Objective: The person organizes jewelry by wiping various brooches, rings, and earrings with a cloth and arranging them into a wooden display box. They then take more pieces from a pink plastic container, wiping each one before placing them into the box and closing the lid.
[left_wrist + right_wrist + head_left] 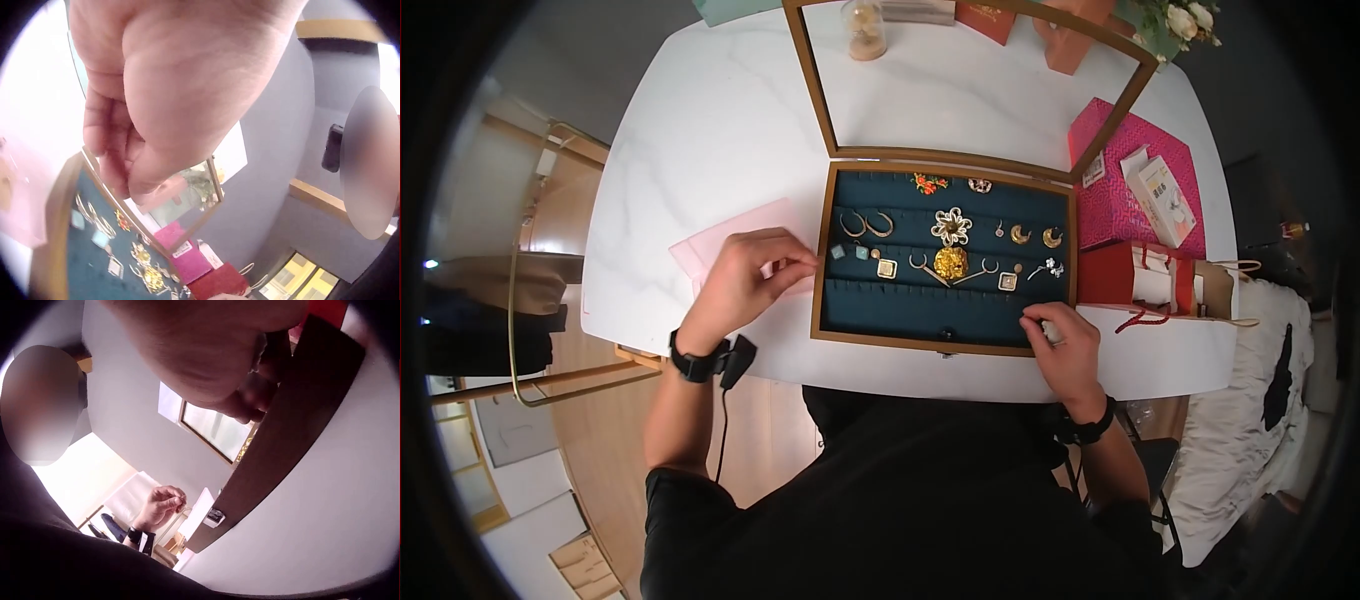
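Left hand (pixel 745 278) pinched something tiny, not identifiable, at the left rim of the jewellery tray (pixel 828 250). Right hand (pixel 1062 345) curled on the tray's front-right corner, steadying it. Likely mid-placement; next needed an empty slot.

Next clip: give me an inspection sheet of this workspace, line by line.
Surface: white marble-look table.
Job's things: open jewellery tray with teal lining, holding hoop earrings, a flower brooch and square studs.
Clutter: pink paper, pink box, red gift bag, glass dome.
Grippers: left hand pinches at the tray's left edge; right hand curled at its front rim.
Cables: black lead from the left wrist.
Surroundings: wooden floor.
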The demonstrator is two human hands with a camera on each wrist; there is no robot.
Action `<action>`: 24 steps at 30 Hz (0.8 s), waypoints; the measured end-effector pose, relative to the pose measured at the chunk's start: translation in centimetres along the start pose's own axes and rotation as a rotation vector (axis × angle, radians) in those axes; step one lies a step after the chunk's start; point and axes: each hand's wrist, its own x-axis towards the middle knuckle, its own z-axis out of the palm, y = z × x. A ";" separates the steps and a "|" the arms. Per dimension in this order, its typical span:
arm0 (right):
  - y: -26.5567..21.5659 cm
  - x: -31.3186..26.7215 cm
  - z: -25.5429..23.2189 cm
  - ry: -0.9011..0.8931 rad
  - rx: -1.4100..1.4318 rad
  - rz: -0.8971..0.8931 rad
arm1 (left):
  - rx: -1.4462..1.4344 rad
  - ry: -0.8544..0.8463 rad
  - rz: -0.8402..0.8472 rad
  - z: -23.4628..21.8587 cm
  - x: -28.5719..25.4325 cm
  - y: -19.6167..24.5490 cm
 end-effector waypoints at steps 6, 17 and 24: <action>1.1 -0.7 0.3 0.077 0.027 -0.022 | -0.098 -0.109 0.001 4.2 4.6 1.7; 1.5 -0.5 0.8 0.079 -0.027 -0.137 | 0.013 -0.210 0.159 5.7 8.0 2.2; 1.7 -0.4 0.8 0.075 -0.031 -0.159 | 0.074 -0.332 0.207 5.6 9.4 2.0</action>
